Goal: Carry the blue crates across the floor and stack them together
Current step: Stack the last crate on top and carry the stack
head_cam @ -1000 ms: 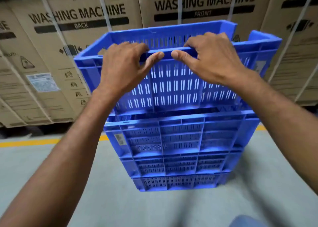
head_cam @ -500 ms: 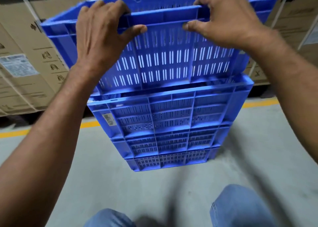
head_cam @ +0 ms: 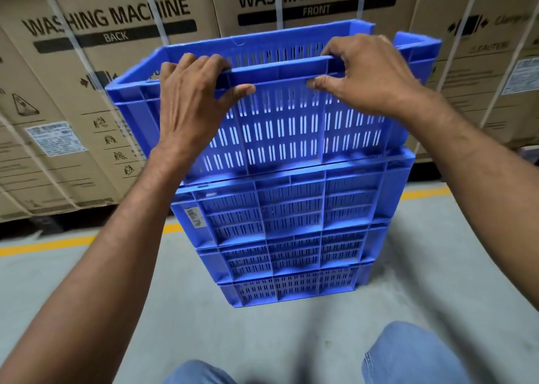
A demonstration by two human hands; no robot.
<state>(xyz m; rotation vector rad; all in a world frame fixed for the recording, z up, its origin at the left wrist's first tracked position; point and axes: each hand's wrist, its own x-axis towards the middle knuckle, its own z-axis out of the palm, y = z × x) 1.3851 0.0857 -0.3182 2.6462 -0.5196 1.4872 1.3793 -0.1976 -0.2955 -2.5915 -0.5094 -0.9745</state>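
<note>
A blue slotted crate (head_cam: 280,127) sits on top of a stack of blue crates (head_cam: 291,232) on the grey floor, its base sunk into the rim of the crate below. My left hand (head_cam: 189,104) grips the near rim of the top crate at the left, fingers over the edge and thumb on the outer face. My right hand (head_cam: 367,77) grips the same rim further right in the same way. The inside of the top crate is mostly hidden by its near wall.
Strapped cardboard washing machine boxes (head_cam: 102,92) form a wall right behind the stack. A yellow floor line (head_cam: 43,245) runs along their base. The grey floor (head_cam: 437,267) spreads around the stack, and my knees in blue jeans (head_cam: 408,357) show at the bottom.
The top crate has settled lower into the stack and both hands have slid apart along its rim. The view dipped and came back up, and my knees are now in frame.
</note>
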